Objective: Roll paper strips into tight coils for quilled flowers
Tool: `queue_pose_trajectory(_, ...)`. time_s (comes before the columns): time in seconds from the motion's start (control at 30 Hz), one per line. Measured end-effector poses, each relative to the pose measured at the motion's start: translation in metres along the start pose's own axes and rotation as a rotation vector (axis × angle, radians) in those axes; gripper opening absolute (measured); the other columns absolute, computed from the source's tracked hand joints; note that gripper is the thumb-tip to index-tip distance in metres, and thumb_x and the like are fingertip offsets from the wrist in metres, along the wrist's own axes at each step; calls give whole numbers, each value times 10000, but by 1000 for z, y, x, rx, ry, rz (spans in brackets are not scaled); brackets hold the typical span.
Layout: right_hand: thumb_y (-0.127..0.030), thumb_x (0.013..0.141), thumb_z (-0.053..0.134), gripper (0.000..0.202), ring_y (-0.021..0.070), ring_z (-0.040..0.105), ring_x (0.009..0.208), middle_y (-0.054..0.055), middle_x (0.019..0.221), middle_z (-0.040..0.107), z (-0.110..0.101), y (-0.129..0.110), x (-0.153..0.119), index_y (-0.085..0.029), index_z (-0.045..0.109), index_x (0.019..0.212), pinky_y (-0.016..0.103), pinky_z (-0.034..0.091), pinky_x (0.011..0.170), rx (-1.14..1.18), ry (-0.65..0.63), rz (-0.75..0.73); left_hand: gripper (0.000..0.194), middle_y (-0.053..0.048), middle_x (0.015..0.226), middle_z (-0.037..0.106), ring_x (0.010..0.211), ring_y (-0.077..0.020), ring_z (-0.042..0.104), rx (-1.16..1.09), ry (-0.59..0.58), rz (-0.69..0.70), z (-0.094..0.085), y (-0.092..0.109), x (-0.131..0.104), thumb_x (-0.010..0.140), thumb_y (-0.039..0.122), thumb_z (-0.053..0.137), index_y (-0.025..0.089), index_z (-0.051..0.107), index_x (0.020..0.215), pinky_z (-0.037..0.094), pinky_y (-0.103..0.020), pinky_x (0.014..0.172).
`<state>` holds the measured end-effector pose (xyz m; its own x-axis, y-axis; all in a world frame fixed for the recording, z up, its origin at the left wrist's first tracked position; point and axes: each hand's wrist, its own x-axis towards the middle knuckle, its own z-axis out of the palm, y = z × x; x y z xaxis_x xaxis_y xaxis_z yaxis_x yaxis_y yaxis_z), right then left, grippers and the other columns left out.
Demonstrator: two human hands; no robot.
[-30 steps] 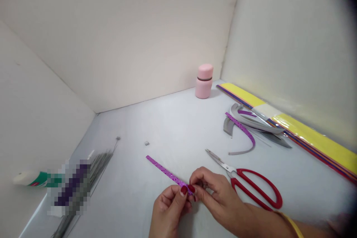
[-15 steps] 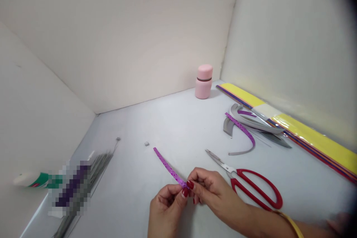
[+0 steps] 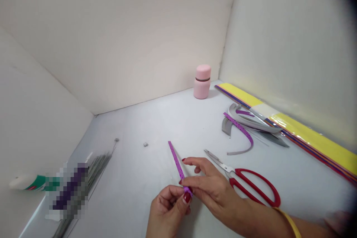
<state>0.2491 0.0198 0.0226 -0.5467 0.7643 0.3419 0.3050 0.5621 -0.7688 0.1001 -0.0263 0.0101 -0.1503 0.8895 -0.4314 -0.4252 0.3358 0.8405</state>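
Note:
A narrow purple glitter strip (image 3: 176,160) rises from my fingers and points away toward the back wall. My left hand (image 3: 167,212) pinches its near end between thumb and forefinger at the bottom centre. My right hand (image 3: 212,189) touches the same end with thumb and middle finger, its forefinger stretched out beside the strip. A yellow bangle (image 3: 290,223) sits on my right wrist. Red-handled scissors (image 3: 245,184) lie shut on the white table (image 3: 156,126), just right of my right hand.
A pink jar (image 3: 202,81) stands at the back corner. Curled grey and purple strips (image 3: 242,130) lie beside a yellow paper pack (image 3: 306,134) along the right wall. A bundle of thin wires (image 3: 95,167) and a glue tube (image 3: 25,183) lie at left. Two small beads (image 3: 145,144) rest mid-table.
The strip's free end has swung from pointing left to pointing away from me. My right forefinger has lifted off and straightened.

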Motion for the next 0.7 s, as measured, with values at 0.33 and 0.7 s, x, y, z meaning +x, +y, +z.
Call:
queue_pose_trajectory(0.33,-139,843,427,174,153,553,663,33,708,625,5,-4,1,-182,595,828,257,447,624,72,-58,75,242,-1,468,636,478,-79,514,82,83,129,5,6,-8,458,335,833,149,691,520,394,-153,501)
queue_pose_trajectory(0.7,-179,840,492,150,123,579,646,9,701,658,9,-9,-3,-170,641,829,198,438,619,226,-74,227,236,18,525,599,526,-100,528,51,157,256,4,-2,-7,495,331,821,172,652,538,429,-161,513)
